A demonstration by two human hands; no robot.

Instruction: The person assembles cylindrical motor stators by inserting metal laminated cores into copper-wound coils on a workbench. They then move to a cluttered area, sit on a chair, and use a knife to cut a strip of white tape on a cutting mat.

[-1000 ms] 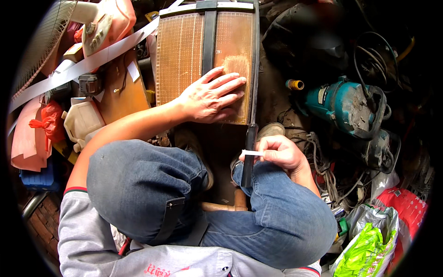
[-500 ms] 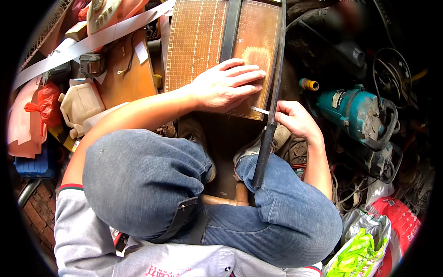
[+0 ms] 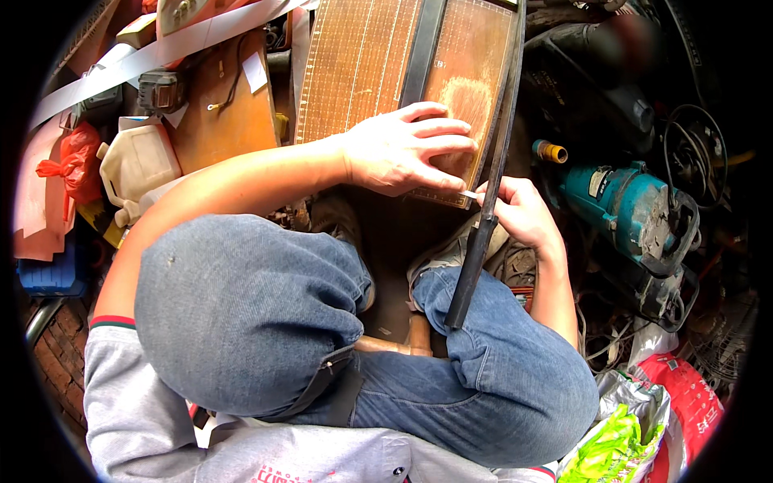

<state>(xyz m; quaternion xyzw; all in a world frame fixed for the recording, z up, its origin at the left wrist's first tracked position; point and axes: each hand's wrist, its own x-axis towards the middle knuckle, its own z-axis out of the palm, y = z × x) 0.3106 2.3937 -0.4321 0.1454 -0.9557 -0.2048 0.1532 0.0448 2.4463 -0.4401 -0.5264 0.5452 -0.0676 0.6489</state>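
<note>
A paper cutter with a brown gridded board [image 3: 358, 68] lies before me. Along the board's right edge runs its long dark blade arm [image 3: 505, 113], and the black handle [image 3: 471, 278] reaches down over my right knee. My left hand [image 3: 407, 151] rests on the near part of the board, fingers spread, with its thumb close to the tip of a narrow white strip [image 3: 469, 194]. Just right of the blade arm, my right hand [image 3: 522, 213] pinches that strip, which pokes past the arm onto the board's near corner. The blade arm partly hides the pinching fingertips.
A teal power tool [image 3: 620, 205] and tangled cables lie to the right. On the left are a cream jug [image 3: 143, 165], a red plastic bag [image 3: 79, 161], a blue case [image 3: 52, 274] and a long white strip [image 3: 173, 50]. Shiny bags [image 3: 624, 427] sit at lower right.
The view has shifted, so the cutter appears farther right. Less of the narrow white strip shows left of the blade arm, and my left thumb is nearer its tip.
</note>
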